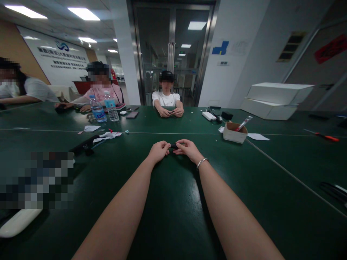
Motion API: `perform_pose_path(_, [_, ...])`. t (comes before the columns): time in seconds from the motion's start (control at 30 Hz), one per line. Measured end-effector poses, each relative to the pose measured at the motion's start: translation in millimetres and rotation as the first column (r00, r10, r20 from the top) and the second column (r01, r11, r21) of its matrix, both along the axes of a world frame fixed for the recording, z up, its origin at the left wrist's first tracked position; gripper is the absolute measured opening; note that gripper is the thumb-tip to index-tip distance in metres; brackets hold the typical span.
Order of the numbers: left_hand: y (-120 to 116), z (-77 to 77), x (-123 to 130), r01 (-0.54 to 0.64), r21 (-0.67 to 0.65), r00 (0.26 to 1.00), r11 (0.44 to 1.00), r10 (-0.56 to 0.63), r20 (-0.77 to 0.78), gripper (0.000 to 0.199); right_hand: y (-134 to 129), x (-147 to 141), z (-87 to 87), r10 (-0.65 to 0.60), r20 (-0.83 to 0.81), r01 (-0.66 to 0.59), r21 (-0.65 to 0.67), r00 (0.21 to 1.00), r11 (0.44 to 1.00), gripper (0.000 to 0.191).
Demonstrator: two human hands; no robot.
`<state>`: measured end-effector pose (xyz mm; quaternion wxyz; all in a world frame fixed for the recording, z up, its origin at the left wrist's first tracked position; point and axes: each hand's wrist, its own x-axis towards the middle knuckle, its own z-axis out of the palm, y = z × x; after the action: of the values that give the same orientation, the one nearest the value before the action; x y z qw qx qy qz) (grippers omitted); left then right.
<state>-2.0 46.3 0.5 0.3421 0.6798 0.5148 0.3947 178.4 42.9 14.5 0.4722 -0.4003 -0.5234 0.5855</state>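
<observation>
A small black object [174, 146] is held between my two hands, above the dark green table [173, 187]. My left hand [159, 151] pinches its left end, where a small pale tip shows at the fingertips. On the other side, my right hand [188, 150] has its thumb and fingers closed on the black body. A silver bracelet [202, 164] circles my right wrist. The object is too small to identify.
Two water bottles [110, 108] stand at the back left, near white papers [107, 136]. A cardboard box [234, 134] sits right of my hands, with white boxes [273, 101] behind. A person [166, 99] faces me; others sit at left.
</observation>
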Motion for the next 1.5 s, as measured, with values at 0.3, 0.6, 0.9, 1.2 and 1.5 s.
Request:
perform_pose_path(0.3, [2.2, -1.9, 0.1, 0.005, 0.012, 1.000, 1.000, -0.005, 0.000, 0.035, -2.6, -0.1, 3.1, -0.017, -0.003, 0.017, -0.004, 1.000, 1.000, 0.011])
perform_pose_path(0.6, [-1.4, -0.5, 2.4, 0.044, 0.051, 0.988, 0.998, -0.051, 0.143, 0.022, -0.6, -2.0, 2.1, -0.070, -0.028, 0.069, -0.012, 0.997, 0.998, 0.008])
perform_pose_path(0.9, [-3.0, 1.7, 4.6, -0.018, 0.033, 0.986, 0.999, 0.012, 0.167, 0.026, -0.4, -3.3, 3.2, -0.065, -0.010, 0.065, -0.012, 0.998, 0.998, 0.008])
perform_pose_path(1.2, [-3.9, 3.9, 5.6, -0.004, 0.003, 0.987, 1.000, 0.004, 0.161, 0.025, 0.7, -2.3, 2.8, -0.066, -0.001, 0.066, -0.012, 0.998, 0.998, 0.008])
perform_pose_path(1.5, [-0.9, -0.4, 5.6, 0.005, 0.005, 0.985, 1.000, -0.006, 0.175, 0.030, 0.1, -2.7, 2.3, -0.056, -0.007, 0.056, 0.002, 0.998, 0.998, 0.008])
